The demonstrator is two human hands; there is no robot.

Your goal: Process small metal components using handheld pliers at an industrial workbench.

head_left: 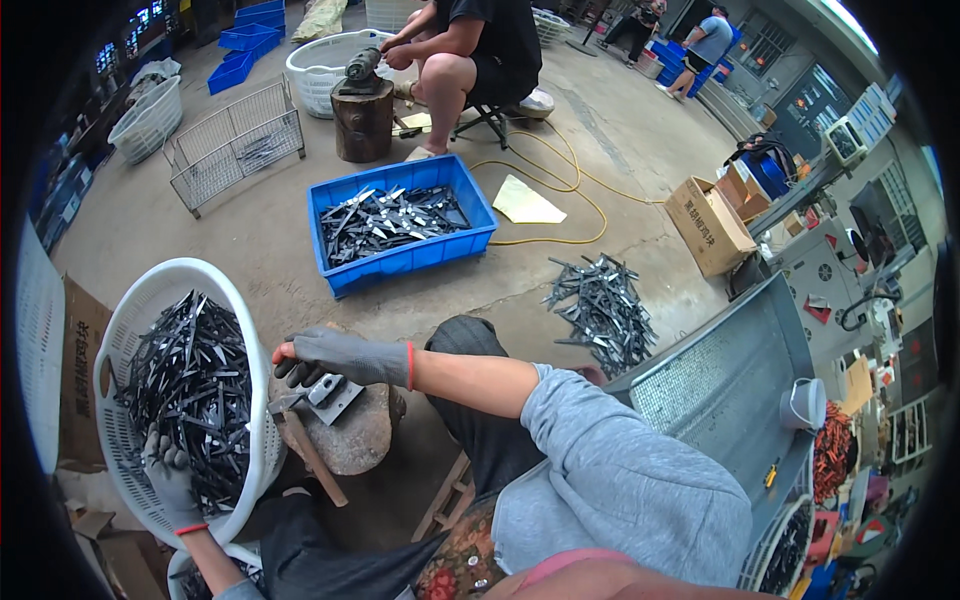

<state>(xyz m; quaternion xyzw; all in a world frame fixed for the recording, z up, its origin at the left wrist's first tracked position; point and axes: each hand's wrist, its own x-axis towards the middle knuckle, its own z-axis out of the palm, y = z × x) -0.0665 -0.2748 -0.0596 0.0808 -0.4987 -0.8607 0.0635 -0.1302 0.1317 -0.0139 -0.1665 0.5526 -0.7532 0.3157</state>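
- Two hands in grey gloves sit at the stump (365,445): the left hand (172,485) just left of it, fingers bent over the metal pieces (195,380); the right hand (345,358) above its far part, fingers curled downward. Whether either grips a piece, I cannot tell.
- Metal pieces, dark, slim and blade-like with some shiny faces, are heaped at all angles in a white basket (258,360), left of the stump.
- On the stump, below the right hand, lie a steel plate (342,402) and a hammer (315,460), whose wooden handle slants past the stump's near left edge.
- Room is tight left of the stump, where the basket's rim comes close, and right of it, where the person's dark-trousered knee (475,345) stands.
- Beyond the stump, a strip of concrete floor (275,285) runs up to a blue bin (405,263) of similar pieces.
- Right of the stump and farther out, a loose pile (603,312) lies on the floor, near a grey metal trough (740,430).
- Well beyond the stump are a wire rack (215,155), a seated person (465,40) at a log block (363,130), a yellow cable (577,187) and, to the right, a carton (705,225).
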